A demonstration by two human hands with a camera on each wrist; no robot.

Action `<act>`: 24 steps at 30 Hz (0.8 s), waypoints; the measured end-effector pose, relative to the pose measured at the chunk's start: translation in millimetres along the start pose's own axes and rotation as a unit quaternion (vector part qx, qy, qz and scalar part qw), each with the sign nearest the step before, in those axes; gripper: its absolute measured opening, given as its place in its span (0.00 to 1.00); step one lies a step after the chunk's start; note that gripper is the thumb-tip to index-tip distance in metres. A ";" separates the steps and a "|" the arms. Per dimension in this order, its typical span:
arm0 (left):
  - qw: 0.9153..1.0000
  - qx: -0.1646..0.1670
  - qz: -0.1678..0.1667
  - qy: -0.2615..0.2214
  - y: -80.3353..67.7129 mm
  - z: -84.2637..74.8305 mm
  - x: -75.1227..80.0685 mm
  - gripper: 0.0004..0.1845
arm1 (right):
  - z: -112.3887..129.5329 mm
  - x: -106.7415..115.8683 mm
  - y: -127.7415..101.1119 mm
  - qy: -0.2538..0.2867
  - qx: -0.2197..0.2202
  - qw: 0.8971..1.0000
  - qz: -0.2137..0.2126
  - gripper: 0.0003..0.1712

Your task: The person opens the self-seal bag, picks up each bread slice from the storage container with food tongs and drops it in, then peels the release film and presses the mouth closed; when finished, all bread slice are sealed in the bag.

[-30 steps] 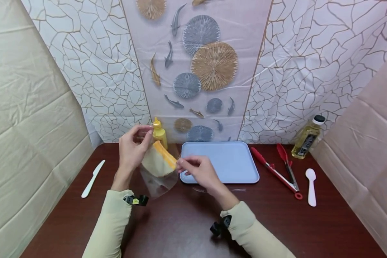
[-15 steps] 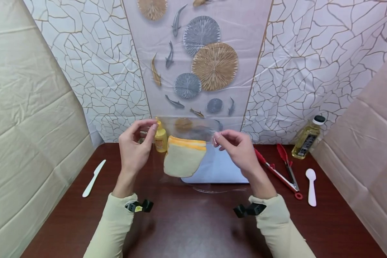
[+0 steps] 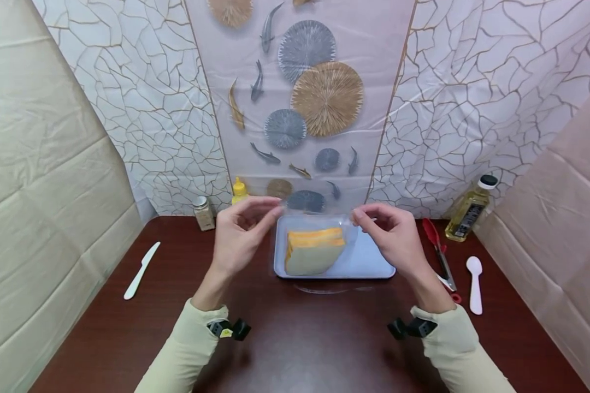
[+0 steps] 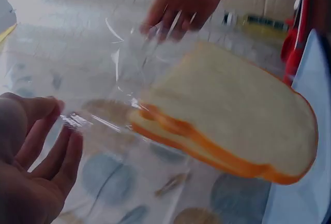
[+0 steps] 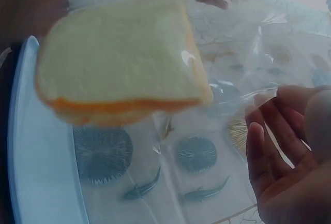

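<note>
Bag and bread have shifted right: left hand (image 3: 241, 232) and right hand (image 3: 390, 234) pinch the clear bag's (image 3: 314, 221) mouth, bread slices (image 3: 314, 251) hanging between, crusts apparently uppermost.

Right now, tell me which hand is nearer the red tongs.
Right. The right hand is just left of the red tongs; the left hand is across the blue tray.

A: We cannot read the oil bottle (image 3: 468, 213) label; too small. The right hand (image 3: 395, 237) covers part of the tongs (image 3: 437, 254).

B: We note the bread (image 5: 121, 66) is blurred in the right wrist view.
</note>
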State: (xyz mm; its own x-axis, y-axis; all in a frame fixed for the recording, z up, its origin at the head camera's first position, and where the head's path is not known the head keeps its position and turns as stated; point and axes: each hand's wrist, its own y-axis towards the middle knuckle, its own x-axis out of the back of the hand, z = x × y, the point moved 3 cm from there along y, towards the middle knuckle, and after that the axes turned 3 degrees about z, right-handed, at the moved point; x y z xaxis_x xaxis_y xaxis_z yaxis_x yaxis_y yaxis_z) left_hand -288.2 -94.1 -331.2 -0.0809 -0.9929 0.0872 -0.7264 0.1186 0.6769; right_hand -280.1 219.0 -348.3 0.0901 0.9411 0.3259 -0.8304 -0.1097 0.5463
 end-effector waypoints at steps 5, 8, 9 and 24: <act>0.999 0.008 -0.019 -0.043 -1.2 1.7 -4.1 0.11 | 5.7 6.5 2.7 0.013 0.000 1.000 -0.017 0.08; 0.996 0.011 -0.041 -0.083 0.3 4.5 0.5 0.13 | 6.5 11.6 3.5 0.041 0.001 0.999 -0.029 0.10; 0.995 0.014 -0.042 -0.093 0.8 5.6 1.5 0.13 | 6.3 13.3 3.5 0.047 0.002 0.998 -0.031 0.10; 0.981 0.087 -0.028 -0.174 2.5 14.7 12.8 0.13 | 3.5 12.0 4.0 0.165 0.034 0.985 -0.042 0.13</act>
State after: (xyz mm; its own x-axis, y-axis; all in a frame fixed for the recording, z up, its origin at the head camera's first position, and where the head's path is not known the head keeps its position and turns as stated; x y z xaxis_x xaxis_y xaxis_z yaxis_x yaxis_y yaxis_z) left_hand -301.1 -106.6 -339.2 -0.2443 -0.9442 -0.2211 -0.8390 0.0915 0.5363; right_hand -280.4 228.7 -339.5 -0.0358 0.9992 0.0158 -0.7879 -0.0379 0.6147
